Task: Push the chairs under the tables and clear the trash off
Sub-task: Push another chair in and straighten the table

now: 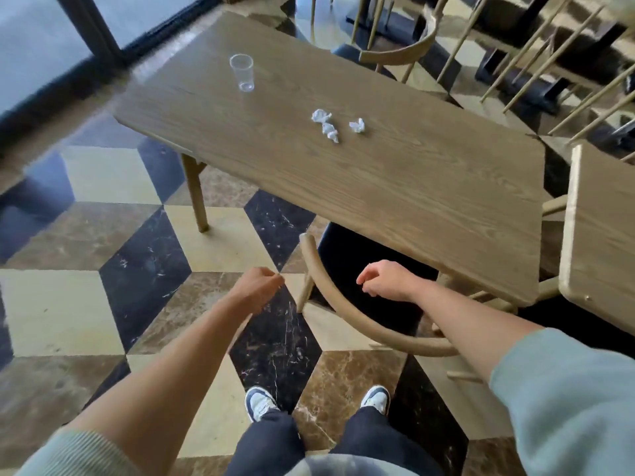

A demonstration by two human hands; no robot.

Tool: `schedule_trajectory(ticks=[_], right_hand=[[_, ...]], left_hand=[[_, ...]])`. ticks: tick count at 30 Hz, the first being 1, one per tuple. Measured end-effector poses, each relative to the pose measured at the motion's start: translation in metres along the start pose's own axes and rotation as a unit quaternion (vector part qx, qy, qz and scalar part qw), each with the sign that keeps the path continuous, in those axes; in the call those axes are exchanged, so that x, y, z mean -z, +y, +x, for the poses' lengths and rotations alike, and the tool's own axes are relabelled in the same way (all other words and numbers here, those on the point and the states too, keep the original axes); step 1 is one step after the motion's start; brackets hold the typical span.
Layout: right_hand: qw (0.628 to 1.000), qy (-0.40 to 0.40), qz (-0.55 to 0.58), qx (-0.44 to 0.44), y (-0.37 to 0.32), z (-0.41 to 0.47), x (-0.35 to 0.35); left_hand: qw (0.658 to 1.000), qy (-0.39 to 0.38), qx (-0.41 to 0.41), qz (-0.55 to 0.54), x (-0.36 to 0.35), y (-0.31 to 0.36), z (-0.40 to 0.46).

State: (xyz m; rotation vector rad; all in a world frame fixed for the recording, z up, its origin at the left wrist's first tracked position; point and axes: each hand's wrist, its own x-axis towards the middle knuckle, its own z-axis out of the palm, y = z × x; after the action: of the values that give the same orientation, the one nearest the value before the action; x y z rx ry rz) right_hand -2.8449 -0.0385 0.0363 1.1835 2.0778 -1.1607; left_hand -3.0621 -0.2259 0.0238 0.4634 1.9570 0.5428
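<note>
Chair (360, 317) backrest at table (378, 187) edge; floor (103, 304) open.

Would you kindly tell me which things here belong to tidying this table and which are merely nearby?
Part of the job:
- near chair, partly under the table
- clear plastic cup
- crumpled tissues
- far chair

Merely nearby:
- second table
- spindle-back chair
- patterned floor

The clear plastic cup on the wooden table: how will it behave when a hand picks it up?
The clear plastic cup looks empty and thin, so probably very light and easily squeezed. Standing tall and narrow on the smooth wooden table, it may tip or slide if bumped.
</note>
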Motion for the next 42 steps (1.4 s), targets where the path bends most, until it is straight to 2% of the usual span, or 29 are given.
schedule_trajectory(ticks=[3,7,12,15,22,25,27,33,37,42], right_hand=[[0.999,0.027,-0.007,0.032,-0.076,0.019,-0.022],[0.996,0.003,-0.042,0.083,-0.196,0.046,-0.05],[0.984,-0.004,-0.101,0.145,-0.325,0.099,-0.063],[0.975,-0.018,-0.122,0.183,-0.401,0.143,-0.069],[0.973,-0.047,-0.08,0.212,-0.569,0.285,-0.075],[0.97,-0.056,-0.072,0.224,-0.643,0.339,-0.062],[0.97,-0.056,-0.073,0.226,-0.689,0.364,-0.053],[0.974,-0.048,-0.073,0.21,-0.808,0.435,-0.009],[0.986,-0.008,-0.046,0.158,-0.868,0.522,0.038],[0.995,0.066,-0.002,0.07,-0.906,0.6,0.104]], left_hand=[[1.0,0.01,0.014,-0.017,0.069,-0.034,-0.005],[0.995,0.087,0.019,-0.041,0.176,-0.088,-0.016],[0.987,0.142,0.014,-0.07,0.286,-0.117,-0.01],[0.987,0.15,0.011,-0.06,0.349,-0.126,0.012],[0.986,0.152,0.032,-0.061,0.522,-0.133,0.098],[0.979,0.183,0.044,-0.075,0.603,-0.127,0.133],[0.975,0.199,0.052,-0.082,0.652,-0.122,0.149],[0.979,0.186,0.049,-0.073,0.786,-0.096,0.227],[0.986,0.158,0.022,-0.056,0.887,-0.062,0.328],[0.991,0.125,-0.042,-0.036,0.989,0.009,0.436]])
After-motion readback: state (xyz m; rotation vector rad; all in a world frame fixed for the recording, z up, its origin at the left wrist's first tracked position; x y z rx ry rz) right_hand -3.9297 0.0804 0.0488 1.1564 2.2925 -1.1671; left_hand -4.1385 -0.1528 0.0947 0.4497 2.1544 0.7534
